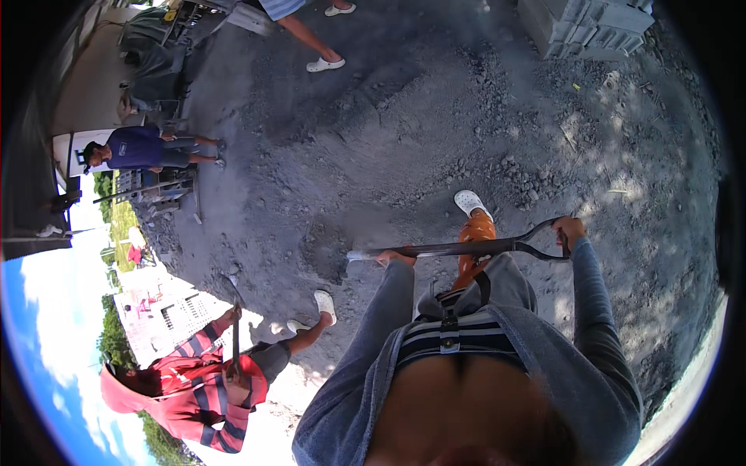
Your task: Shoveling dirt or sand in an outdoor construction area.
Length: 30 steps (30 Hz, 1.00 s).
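A shovel (458, 248) lies across in front of my body, nearly level, its dark shaft running from left to right. My right hand (571, 231) is wrapped round the D-shaped grip at its right end. Toward the other end, my left hand (398, 256) grips the shaft low down, close to the pale metal part. The blade end is blurred and hard to make out against a heap of dark grey sand (330, 241). My white clog (472, 203) stands on the sandy ground just beyond the shaft.
At the left, a person in a red striped hooded top (202, 388) holds a long-handled tool. Another person in dark blue (136, 147) stands farther off. A third person's leg and white clog (326, 64) show at the top. Grey concrete blocks (583, 35) are stacked at the far right.
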### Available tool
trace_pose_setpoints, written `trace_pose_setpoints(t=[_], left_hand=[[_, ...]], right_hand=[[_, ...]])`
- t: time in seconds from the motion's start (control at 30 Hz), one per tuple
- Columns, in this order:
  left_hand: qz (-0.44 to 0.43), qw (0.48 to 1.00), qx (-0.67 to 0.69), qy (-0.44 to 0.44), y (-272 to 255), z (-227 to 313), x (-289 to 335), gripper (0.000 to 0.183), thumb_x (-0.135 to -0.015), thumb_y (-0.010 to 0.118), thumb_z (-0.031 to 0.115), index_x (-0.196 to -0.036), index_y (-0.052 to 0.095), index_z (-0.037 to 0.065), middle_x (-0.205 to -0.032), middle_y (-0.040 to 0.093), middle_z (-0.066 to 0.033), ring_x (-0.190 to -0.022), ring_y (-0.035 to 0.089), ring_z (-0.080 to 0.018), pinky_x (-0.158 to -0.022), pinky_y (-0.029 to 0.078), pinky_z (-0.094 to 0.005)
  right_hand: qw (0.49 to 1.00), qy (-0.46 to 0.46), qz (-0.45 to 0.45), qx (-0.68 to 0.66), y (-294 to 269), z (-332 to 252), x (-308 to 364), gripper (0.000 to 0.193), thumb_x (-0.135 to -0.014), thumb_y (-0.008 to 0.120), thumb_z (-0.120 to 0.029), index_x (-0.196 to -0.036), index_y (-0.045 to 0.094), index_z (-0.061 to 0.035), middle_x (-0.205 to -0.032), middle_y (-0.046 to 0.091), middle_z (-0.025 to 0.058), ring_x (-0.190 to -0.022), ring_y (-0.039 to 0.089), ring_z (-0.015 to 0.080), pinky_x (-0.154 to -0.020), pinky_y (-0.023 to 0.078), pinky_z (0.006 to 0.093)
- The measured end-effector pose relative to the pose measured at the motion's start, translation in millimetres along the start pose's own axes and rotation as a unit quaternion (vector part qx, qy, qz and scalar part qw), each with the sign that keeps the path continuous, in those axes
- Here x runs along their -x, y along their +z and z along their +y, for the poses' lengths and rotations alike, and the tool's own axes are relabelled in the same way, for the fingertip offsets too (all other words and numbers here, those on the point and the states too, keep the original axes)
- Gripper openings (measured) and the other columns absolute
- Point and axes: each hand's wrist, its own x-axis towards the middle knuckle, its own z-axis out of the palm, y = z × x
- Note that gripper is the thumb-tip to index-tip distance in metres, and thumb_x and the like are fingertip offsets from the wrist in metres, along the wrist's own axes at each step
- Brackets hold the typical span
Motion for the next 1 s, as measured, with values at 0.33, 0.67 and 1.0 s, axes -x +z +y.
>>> trace_pose_setpoints(t=[0.33,0.67,1.0], left_hand=[[-0.160,0.961,-0.204,0.091,242.1,34.2,59.4,0.098,-0.071,0.012,0.082,-0.141,0.017,0.014,-0.143,0.021,-0.0129,-0.128,0.026,-0.0321,-0.104,0.021,-0.0499],[-0.250,0.944,-0.097,0.194,248.4,81.9,109.3,0.102,-0.071,0.008,0.082,-0.131,0.031,0.002,-0.125,0.041,-0.0174,-0.103,0.045,-0.0301,-0.091,0.035,-0.0444],[-0.157,0.974,0.163,0.028,-22.1,-114.5,73.7,0.071,-0.085,0.020,0.064,-0.125,0.036,0.007,-0.122,0.041,-0.0128,-0.103,0.044,-0.0275,-0.092,0.034,-0.0487]], right_hand=[[0.930,0.260,-0.258,-0.013,37.3,-28.1,-88.2,0.008,-0.071,0.064,-0.008,-0.069,0.056,-0.0051,-0.057,0.053,0.0057,-0.047,0.052,0.0174,-0.046,0.047,0.0316],[0.930,0.115,-0.338,0.085,101.1,-94.4,-122.7,0.020,-0.078,0.060,-0.018,-0.062,0.055,-0.0053,-0.054,0.055,0.0066,-0.047,0.052,0.0178,-0.047,0.043,0.0306],[0.944,-0.232,-0.170,0.161,-60.3,-114.4,-163.6,0.014,-0.073,0.060,-0.014,-0.073,0.060,0.0005,-0.044,0.044,0.0047,-0.035,0.045,0.0179,-0.035,0.038,0.0333]])
